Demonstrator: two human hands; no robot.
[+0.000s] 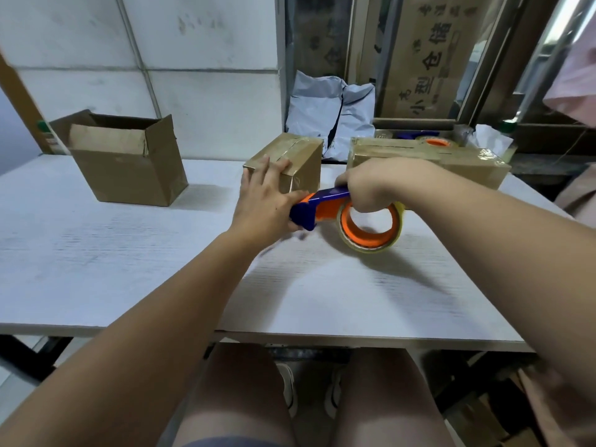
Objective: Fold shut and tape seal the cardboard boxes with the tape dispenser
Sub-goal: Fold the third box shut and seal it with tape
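Taping the small box (pixel 292 162) near the desk's (pixel 129 253) far edge, you grip the tape dispenser (pixel 325 209) in your right hand (pixel 371 185), while your left hand (pixel 267 196), fingers spread, steadies it. Next, likely cut the tape cleanly.

At about one o'clock in my view, a tall cardboard sheet (pixel 429 59) stands beyond the table, and it carries the only print I can read. Large black Chinese characters run up it, turned on their side: 小型仓储, with 仓储 the clearest. Smaller characters near its upper edge are too blurred for me. At twelve o'clock, a second cardboard panel (pixel 319 43) shows faint characters I cannot make out.
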